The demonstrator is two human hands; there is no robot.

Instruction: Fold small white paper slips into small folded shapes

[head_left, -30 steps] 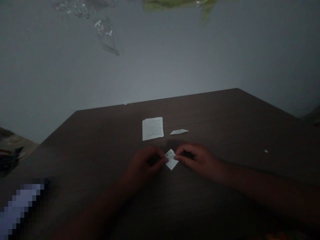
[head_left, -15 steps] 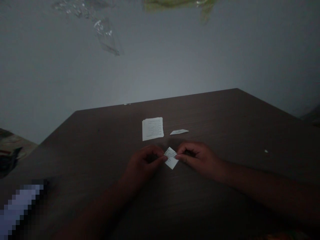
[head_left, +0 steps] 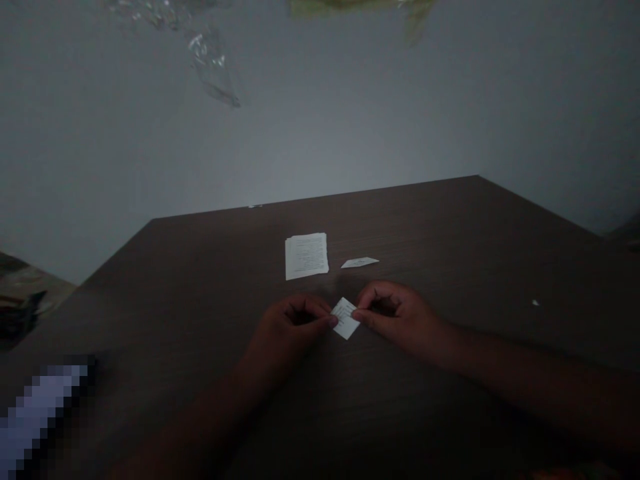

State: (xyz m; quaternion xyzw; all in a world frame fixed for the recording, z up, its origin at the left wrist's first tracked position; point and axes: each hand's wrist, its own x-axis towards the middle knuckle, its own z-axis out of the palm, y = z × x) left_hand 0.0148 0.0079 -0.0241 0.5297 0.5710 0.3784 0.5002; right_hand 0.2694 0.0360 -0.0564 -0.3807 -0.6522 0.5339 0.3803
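- Pale shape (head_left: 47, 407), lower left: coarsely pixelated, with a dark edge; its material cannot be told. It lies on the dark brown tabletop (head_left: 420, 233), which has a smooth, faintly grained face.
- Left hand (head_left: 285, 330): thumb and fingertip pinched together on the left corner of the paper square. A light, level pinch at the very corner should serve best, keeping the face flat and unwrinkled.
- Paper stack (head_left: 307, 257), beyond the left hand: thin white printed sheets, roughly square, their left edges slightly out of line.
- Paper square (head_left: 347, 325), between the hands: held cornerwise as a diamond, printed above and plain below. Even tension from both sides would keep its edges true; whether it is layered cannot be told.
- Paper strip (head_left: 360, 263), beyond the square: slender, white, slant-ended, with faint print.
- Right hand (head_left: 407, 327): thumb and forefinger clamped on the square's right corner; matching the left hand's height and pressure would guard against twisting or tearing.
- Paper scrap (head_left: 535, 303), far right: tiny, white, roughly triangular.
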